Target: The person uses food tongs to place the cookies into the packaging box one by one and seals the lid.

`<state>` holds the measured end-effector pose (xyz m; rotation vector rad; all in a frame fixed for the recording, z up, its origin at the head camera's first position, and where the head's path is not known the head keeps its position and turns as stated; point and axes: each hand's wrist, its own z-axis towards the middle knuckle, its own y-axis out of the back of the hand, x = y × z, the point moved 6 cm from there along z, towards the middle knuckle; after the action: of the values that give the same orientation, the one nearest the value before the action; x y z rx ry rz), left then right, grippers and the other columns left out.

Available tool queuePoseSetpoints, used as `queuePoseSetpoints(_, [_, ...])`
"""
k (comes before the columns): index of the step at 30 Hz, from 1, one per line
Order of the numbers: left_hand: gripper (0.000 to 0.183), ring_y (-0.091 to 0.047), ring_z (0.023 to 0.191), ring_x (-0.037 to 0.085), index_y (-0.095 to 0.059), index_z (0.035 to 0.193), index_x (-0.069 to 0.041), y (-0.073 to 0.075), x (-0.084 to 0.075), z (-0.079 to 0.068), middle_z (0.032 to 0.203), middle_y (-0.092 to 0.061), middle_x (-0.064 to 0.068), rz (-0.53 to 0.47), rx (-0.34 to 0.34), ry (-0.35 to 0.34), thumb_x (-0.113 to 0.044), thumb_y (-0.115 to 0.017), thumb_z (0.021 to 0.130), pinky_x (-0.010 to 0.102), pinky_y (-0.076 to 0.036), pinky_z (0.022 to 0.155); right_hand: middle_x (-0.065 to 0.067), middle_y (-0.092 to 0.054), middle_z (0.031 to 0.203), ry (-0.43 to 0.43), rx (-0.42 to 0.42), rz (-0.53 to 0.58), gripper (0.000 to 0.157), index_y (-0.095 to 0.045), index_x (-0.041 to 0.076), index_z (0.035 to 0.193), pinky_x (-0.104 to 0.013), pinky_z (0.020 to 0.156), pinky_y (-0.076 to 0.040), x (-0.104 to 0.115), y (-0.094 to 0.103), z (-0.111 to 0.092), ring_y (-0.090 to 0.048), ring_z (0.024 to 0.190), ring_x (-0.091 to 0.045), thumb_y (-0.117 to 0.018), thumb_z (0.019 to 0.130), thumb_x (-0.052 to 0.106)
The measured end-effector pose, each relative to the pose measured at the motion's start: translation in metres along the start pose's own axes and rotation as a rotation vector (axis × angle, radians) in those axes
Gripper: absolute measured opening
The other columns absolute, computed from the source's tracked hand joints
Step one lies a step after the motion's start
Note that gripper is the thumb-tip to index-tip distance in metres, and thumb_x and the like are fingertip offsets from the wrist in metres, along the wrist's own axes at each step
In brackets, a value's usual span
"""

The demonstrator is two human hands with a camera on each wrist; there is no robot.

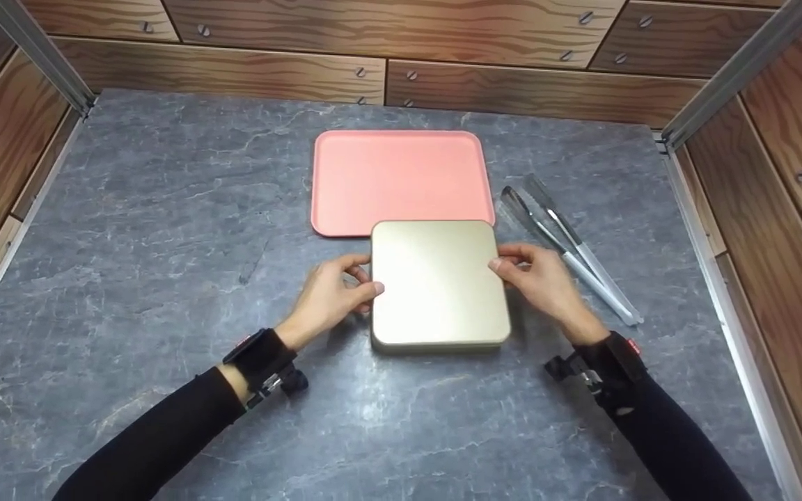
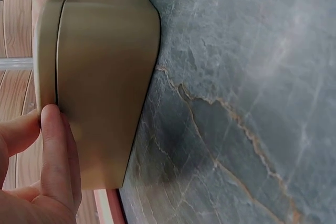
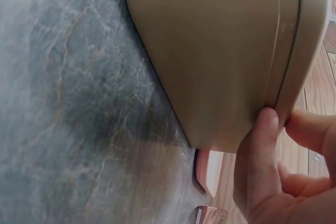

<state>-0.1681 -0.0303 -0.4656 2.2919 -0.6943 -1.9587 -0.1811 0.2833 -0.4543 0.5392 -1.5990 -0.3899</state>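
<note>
A gold rectangular metal tin with a fitted lid stands on the grey marbled table, just in front of a pink tray. At the tin's left side, my left hand pinches the lid's edge, thumb on top and fingers against the side near the seam. My right hand grips the opposite edge likewise; in the right wrist view a fingertip presses at the dark seam under the lid. The lid sits on the tin, and its contents are hidden.
Behind the tin lies the pink tray, its near right corner hidden by the tin. Metal tongs with pale handles lie to the right, beyond my right hand. Wood-patterned walls and metal posts enclose the table.
</note>
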Motion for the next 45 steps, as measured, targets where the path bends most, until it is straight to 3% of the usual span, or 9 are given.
queuePoseSetpoints(5, [0.059,-0.072,0.067,0.017,-0.056,0.144,0.001,-0.002,0.0,0.003,0.101,-0.066,0.007,0.012,0.013,0.005,-0.014,-0.079,0.092,0.045,-0.065,0.063,-0.022,-0.067,0.108,-0.055,0.03,0.075,0.044,-0.059,-0.016,0.131,-0.025,0.076,-0.064,-0.004,0.0,-0.001,-0.067,0.083,-0.01,-0.069,0.099,0.013])
queuePoseSetpoints(11, [0.067,-0.073,0.074,0.021,-0.047,0.152,-0.003,-0.003,0.001,0.004,0.111,-0.065,0.01,0.009,0.022,-0.018,-0.015,-0.077,0.094,0.042,-0.066,0.065,-0.024,-0.068,0.109,-0.033,0.025,0.017,0.047,-0.057,-0.015,0.133,-0.024,0.075,-0.064,-0.003,0.0,0.0,-0.07,0.089,-0.022,-0.069,0.1,0.015])
queuePoseSetpoints(13, [0.07,-0.073,0.086,0.022,-0.044,0.155,-0.006,-0.004,0.0,0.003,0.123,-0.062,0.012,0.043,0.026,-0.055,-0.018,-0.076,0.095,0.041,-0.066,0.07,-0.024,-0.069,0.112,0.0,0.037,-0.059,0.053,-0.054,-0.013,0.138,-0.024,0.075,-0.063,0.0,0.001,-0.002,-0.071,0.093,-0.028,-0.07,0.1,0.02])
queuePoseSetpoints(16, [0.079,-0.064,0.118,0.028,-0.037,0.16,-0.012,-0.006,-0.003,-0.002,0.148,-0.05,0.014,0.143,0.065,-0.119,-0.027,-0.077,0.094,0.047,-0.061,0.094,-0.023,-0.068,0.123,0.033,0.109,-0.153,0.077,-0.043,-0.008,0.151,-0.029,0.077,-0.062,0.003,0.001,-0.008,-0.072,0.099,-0.032,-0.076,0.095,0.033])
queuePoseSetpoints(20, [0.104,-0.031,0.15,0.04,-0.02,0.166,-0.019,-0.013,-0.004,-0.008,0.17,-0.019,0.018,0.256,0.178,-0.159,-0.044,-0.082,0.086,0.066,-0.033,0.118,-0.025,-0.061,0.138,0.025,0.291,-0.157,0.104,-0.026,-0.005,0.16,-0.045,0.089,-0.062,-0.001,0.0,-0.019,-0.07,0.106,-0.034,-0.082,0.088,0.044])
queuePoseSetpoints(23, [0.119,-0.015,0.155,0.043,-0.01,0.167,-0.02,-0.016,-0.002,-0.011,0.171,-0.002,0.021,0.273,0.245,-0.158,-0.049,-0.086,0.081,0.068,-0.021,0.121,-0.024,-0.062,0.139,0.006,0.402,-0.142,0.099,-0.032,-0.002,0.159,-0.053,0.103,-0.055,-0.008,-0.003,-0.025,-0.067,0.116,-0.035,-0.081,0.088,0.045])
queuePoseSetpoints(26, [0.122,-0.012,0.155,0.042,-0.005,0.167,-0.019,-0.015,0.0,-0.013,0.171,0.001,0.021,0.277,0.262,-0.161,-0.049,-0.086,0.081,0.065,-0.017,0.123,-0.02,-0.066,0.136,0.005,0.456,-0.118,0.088,-0.041,0.0,0.155,-0.056,0.11,-0.049,-0.013,-0.007,-0.028,-0.064,0.122,-0.034,-0.079,0.089,0.045])
queuePoseSetpoints(35, [0.122,-0.013,0.155,0.038,-0.004,0.166,-0.016,-0.013,0.002,-0.018,0.17,0.002,0.022,0.274,0.264,-0.181,-0.05,-0.085,0.082,0.055,-0.016,0.127,-0.019,-0.06,0.142,0.056,0.44,-0.075,0.076,-0.047,-0.001,0.151,-0.054,0.113,-0.046,-0.011,-0.012,-0.033,-0.059,0.128,-0.034,-0.077,0.093,0.04])
queuePoseSetpoints(45, [0.12,-0.011,0.156,0.034,-0.007,0.166,-0.018,-0.018,0.005,-0.015,0.17,0.0,0.02,0.257,0.268,-0.168,-0.048,-0.086,0.081,0.053,-0.015,0.127,-0.02,-0.057,0.146,0.047,0.434,-0.076,0.078,-0.045,0.002,0.153,-0.057,0.114,-0.044,-0.018,-0.011,-0.037,-0.056,0.132,-0.036,-0.076,0.094,0.042])
